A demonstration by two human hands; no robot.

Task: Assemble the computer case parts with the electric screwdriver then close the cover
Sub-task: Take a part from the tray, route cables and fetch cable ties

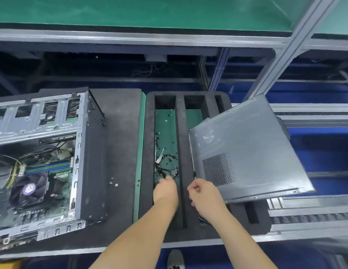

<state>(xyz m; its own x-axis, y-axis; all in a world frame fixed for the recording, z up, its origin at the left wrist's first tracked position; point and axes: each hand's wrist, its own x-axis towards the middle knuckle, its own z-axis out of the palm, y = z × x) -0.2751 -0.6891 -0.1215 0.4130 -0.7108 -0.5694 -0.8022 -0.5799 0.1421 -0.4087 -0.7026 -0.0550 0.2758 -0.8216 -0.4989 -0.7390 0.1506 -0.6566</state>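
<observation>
The open computer case (43,162) lies on its side on a black foam mat (118,133) at the left, with its motherboard and fan showing. Its grey side cover (247,148) rests tilted over the right part of a black foam tray (181,152). The tray's left slot holds several small screws (165,162) and bits of wire. My left hand (165,191) reaches into that slot with its fingertips down among the screws and hidden. My right hand (204,195) is curled beside the cover's near left corner. No electric screwdriver is in view.
Three loose screws (113,182) lie on the mat right of the case. A roller conveyor (305,216) runs along the right. An aluminium frame post (282,55) rises behind the tray, under a green shelf (149,10). A shoe (175,259) shows below the bench edge.
</observation>
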